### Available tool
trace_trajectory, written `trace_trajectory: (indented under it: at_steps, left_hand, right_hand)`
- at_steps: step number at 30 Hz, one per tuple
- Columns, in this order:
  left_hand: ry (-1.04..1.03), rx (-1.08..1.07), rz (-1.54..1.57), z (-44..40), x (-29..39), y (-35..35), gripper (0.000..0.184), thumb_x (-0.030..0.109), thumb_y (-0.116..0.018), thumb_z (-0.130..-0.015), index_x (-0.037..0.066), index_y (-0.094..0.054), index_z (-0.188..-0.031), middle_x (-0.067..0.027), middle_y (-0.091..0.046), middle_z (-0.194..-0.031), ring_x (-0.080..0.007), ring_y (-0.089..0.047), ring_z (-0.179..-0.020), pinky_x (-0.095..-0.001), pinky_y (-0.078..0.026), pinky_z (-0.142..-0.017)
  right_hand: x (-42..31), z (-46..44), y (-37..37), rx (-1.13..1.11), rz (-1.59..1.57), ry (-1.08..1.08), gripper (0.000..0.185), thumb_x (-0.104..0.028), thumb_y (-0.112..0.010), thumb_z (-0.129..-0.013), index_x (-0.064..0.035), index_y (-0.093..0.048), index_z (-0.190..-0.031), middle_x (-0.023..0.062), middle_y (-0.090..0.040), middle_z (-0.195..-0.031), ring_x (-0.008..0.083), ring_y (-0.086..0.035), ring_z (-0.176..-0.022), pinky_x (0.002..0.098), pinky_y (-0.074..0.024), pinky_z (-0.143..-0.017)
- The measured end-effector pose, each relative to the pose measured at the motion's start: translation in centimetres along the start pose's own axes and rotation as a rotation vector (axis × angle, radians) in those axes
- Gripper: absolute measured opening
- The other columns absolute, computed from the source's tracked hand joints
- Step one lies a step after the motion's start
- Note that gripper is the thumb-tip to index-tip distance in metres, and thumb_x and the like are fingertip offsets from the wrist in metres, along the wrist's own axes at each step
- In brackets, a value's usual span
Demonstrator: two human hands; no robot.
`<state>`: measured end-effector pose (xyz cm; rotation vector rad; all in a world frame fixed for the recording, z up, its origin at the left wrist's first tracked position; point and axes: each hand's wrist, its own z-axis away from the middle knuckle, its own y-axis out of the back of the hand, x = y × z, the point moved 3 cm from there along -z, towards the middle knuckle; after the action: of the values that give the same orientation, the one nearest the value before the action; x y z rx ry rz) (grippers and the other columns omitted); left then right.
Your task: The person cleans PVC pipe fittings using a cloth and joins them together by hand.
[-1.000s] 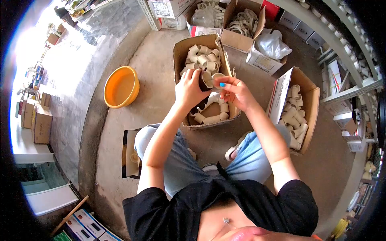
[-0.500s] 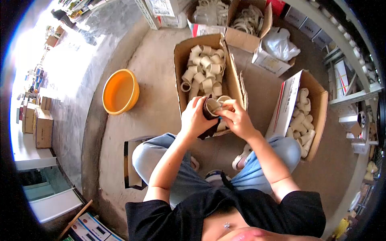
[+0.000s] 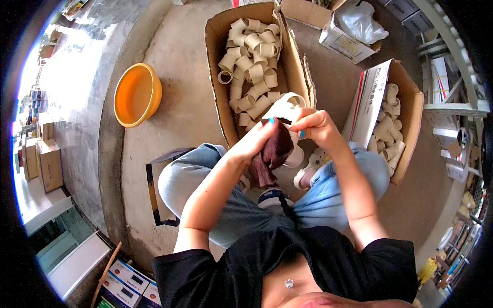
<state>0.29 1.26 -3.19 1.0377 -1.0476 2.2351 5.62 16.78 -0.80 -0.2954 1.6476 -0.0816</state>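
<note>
My left hand (image 3: pixel 255 139) is closed around a dark maroon cloth (image 3: pixel 276 149), which hangs down from it. A white plastic pipe fitting (image 3: pixel 294 99) with several openings sits against the cloth, partly hidden by my fingers. Close beside it my right hand (image 3: pixel 317 126) is closed in a pinch, thumb and fingertips at the fitting's side. What lies between those fingertips is too small to tell. Just beyond both hands stands an open cardboard box (image 3: pixel 220 110) holding many white pipe elbows (image 3: pixel 255 74).
A yellow-orange basin (image 3: pixel 137 95) stands on the floor to the left. On the right, a white-sided carton (image 3: pixel 365 102) holds more white fittings (image 3: pixel 386 126). Another carton (image 3: pixel 345 43) with a plastic bag (image 3: pixel 361 23) is farther back. Metal shelving (image 3: pixel 454 109) lines the right side.
The hands and fitting have come closer to my body, and the view has tilted down. The cloth now hangs below my left hand. My right fingers have shifted to a pinch beside the fitting.
</note>
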Motion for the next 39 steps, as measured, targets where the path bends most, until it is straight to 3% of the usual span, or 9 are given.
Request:
trace_trajectory:
  at_steps: [3, 7, 10, 14, 19, 23, 30, 35, 39]
  left_hand:
    - [0.352, -0.059, 0.588, -0.7, -0.7, -0.3, 0.056, 0.057, -0.044, -0.087, 0.007, -0.052, -0.110, -0.0088, -0.061, -0.087, -0.0185, -0.060, -0.070, -0.0306, -0.049, -0.063]
    - [0.387, 0.050, 0.540, -1.5, -1.2, 0.9, 0.063, 0.064, -0.042, -0.082, 0.007, -0.053, -0.106, -0.0079, -0.061, -0.079, -0.0198, -0.060, -0.062, -0.0337, -0.049, -0.054]
    - [0.157, 0.018, 0.225, -0.1, -0.1, 0.0, 0.070, 0.069, -0.051, -0.074, 0.005, -0.053, -0.103, -0.0039, -0.058, -0.085, -0.0126, -0.055, -0.075, -0.0271, -0.046, -0.066]
    - [0.148, -0.168, -0.065, -0.7, 1.6, 0.4, 0.050, 0.032, -0.077, -0.066, 0.001, -0.057, -0.100, -0.0026, -0.059, -0.085, -0.0111, -0.055, -0.074, -0.0247, -0.046, -0.067]
    - [-0.159, 0.334, -1.110, -0.9, 2.3, -0.1, 0.062, 0.035, -0.074, -0.057, -0.003, -0.050, -0.100, -0.0242, -0.060, -0.090, -0.0333, -0.061, -0.086, -0.0405, -0.048, -0.076]
    - [-0.391, 0.557, -1.425, -1.1, 0.8, -1.2, 0.057, 0.029, -0.072, -0.060, -0.004, -0.047, -0.100, -0.0181, -0.055, -0.092, -0.0333, -0.056, -0.087, -0.0381, -0.046, -0.075]
    - [-0.389, 0.432, -1.284, -1.0, 2.9, -0.8, 0.055, 0.031, -0.072, -0.058, -0.003, -0.051, -0.096, -0.0180, -0.059, -0.084, -0.0331, -0.059, -0.081, -0.0405, -0.048, -0.074]
    - [-0.156, 0.037, -0.789, -0.5, 3.2, 1.8, 0.043, 0.015, -0.073, -0.056, -0.002, -0.060, -0.093, -0.0056, -0.062, -0.079, -0.0083, -0.055, -0.074, -0.0247, -0.045, -0.073]
    - [-0.049, -0.257, -0.374, 0.1, 3.1, 1.3, 0.038, 0.008, -0.070, -0.057, 0.000, -0.060, -0.093, -0.0016, -0.061, -0.084, -0.0084, -0.054, -0.077, -0.0227, -0.043, -0.074]
  right_hand:
    - [-1.0, -0.2, -0.7, -0.013, 0.011, 0.000, 0.011, -0.002, -0.063, -0.077, 0.0041, -0.065, -0.085, 0.0034, -0.058, -0.082, 0.0133, -0.052, -0.081, 0.0241, -0.0401, -0.075]
    - [-1.1, -0.7, -0.6, 0.144, 0.087, -0.062, 0.008, -0.006, -0.059, -0.082, 0.0021, -0.060, -0.083, 0.0031, -0.056, -0.081, 0.0114, -0.051, -0.080, 0.0239, -0.0402, -0.074]
    - [-0.5, -0.8, -0.7, 0.248, 0.234, -0.052, 0.009, -0.008, -0.059, -0.083, 0.0015, -0.059, -0.080, 0.0027, -0.053, -0.078, 0.0111, -0.050, -0.076, 0.0240, -0.0398, -0.071]
    - [-1.3, -0.9, -1.1, 0.229, 0.532, 0.029, 0.008, -0.005, -0.059, -0.081, 0.0022, -0.058, -0.082, 0.0082, -0.054, -0.076, 0.0179, -0.051, -0.072, 0.0271, -0.0411, -0.067]
    - [0.2, -0.8, -2.6, 0.398, 0.771, -0.021, 0.006, -0.001, -0.060, -0.077, 0.0018, -0.055, -0.077, 0.0137, -0.056, -0.080, 0.0312, -0.055, -0.076, 0.0353, -0.0445, -0.069]
    - [2.3, -0.5, -2.7, 0.440, 0.710, -0.156, 0.011, -0.003, -0.059, -0.078, 0.0038, -0.058, -0.086, 0.0159, -0.058, -0.088, 0.0318, -0.056, -0.086, 0.0364, -0.0444, -0.073]
    - [0.4, -0.8, -3.1, 0.338, 0.767, 0.154, 0.012, -0.001, -0.060, -0.076, 0.0030, -0.061, -0.087, 0.0140, -0.056, -0.082, 0.0306, -0.055, -0.082, 0.0363, -0.0438, -0.073]
    - [-1.4, -0.9, -3.7, 0.120, 0.661, 0.199, 0.017, 0.003, -0.061, -0.070, 0.0010, -0.063, -0.087, 0.0099, -0.053, -0.076, 0.0284, -0.052, -0.075, 0.0369, -0.0421, -0.072]
    - [-3.3, -1.6, -3.0, -0.149, 0.697, 0.218, 0.020, 0.003, -0.061, -0.067, -0.0017, -0.066, -0.087, 0.0076, -0.056, -0.076, 0.0266, -0.049, -0.081, 0.0349, -0.0393, -0.078]
